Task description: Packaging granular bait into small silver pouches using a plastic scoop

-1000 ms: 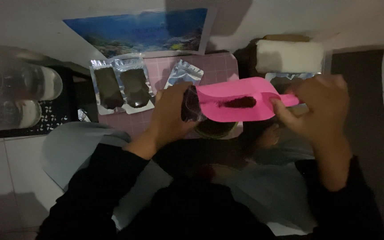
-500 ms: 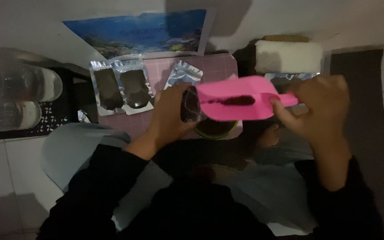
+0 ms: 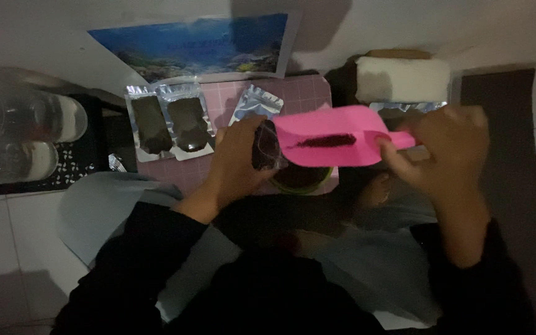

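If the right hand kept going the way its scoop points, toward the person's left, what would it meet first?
Most likely the small clear pouch held in the left hand: the pink scoop in the right hand already has its front edge at the pouch's mouth, though depth is unclear.

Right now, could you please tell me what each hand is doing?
Left hand: closed around a small clear pouch.
Right hand: closed on the handle of the pink scoop, which carries dark powder.
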